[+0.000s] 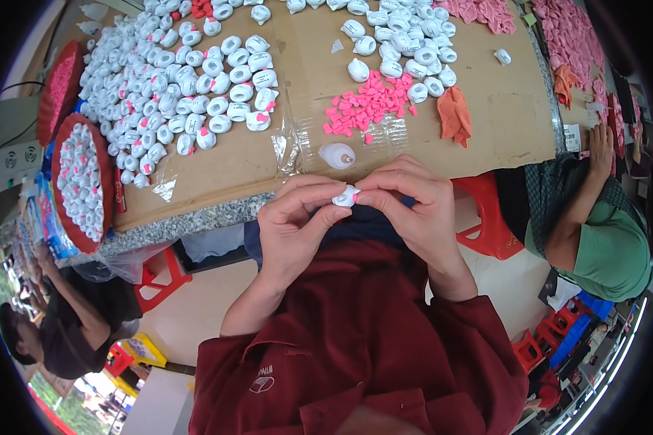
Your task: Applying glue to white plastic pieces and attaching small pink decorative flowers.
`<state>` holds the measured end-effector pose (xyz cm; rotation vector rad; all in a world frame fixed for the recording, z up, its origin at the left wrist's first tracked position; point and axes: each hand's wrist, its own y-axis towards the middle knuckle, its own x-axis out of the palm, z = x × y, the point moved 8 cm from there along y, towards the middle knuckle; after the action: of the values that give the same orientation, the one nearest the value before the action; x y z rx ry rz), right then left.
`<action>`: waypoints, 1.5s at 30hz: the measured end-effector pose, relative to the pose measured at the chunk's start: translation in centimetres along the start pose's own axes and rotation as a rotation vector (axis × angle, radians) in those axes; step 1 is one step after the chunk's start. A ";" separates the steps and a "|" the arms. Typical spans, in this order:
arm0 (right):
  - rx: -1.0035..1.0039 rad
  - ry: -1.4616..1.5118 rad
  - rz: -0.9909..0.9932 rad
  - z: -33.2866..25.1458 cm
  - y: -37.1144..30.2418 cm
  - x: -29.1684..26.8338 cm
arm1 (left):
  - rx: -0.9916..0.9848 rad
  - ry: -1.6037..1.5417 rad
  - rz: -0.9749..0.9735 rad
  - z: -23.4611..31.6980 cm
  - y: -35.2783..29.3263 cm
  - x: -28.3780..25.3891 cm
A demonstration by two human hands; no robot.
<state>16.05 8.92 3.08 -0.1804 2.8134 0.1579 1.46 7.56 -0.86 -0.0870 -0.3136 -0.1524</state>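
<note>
Here, left hand (292,217) and right hand (419,206) pinch a piece (346,196) — white, rounded, pink-edged.

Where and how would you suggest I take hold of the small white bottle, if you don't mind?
Probably by its rounded body, from the left: the small white bottle shows its narrow tip toward the right, and the pink pieces lie on its far side.

One left hand (290,217), one right hand (417,206), one held white shell (347,196), one translucent bottle (337,156), two red trays (109,185) left, two orange pieces (453,119) right, dozens of pink bits (371,106), over a hundred loose shells (261,79)
</note>
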 end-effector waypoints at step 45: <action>-0.026 0.108 0.201 0.8 -1.1 -3.4 | -0.113 -0.082 -0.042 1.1 4.0 -1.2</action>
<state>19.70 8.27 3.31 0.0914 2.9349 0.2366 0.68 11.81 -0.43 -0.1990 -0.3889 -0.2089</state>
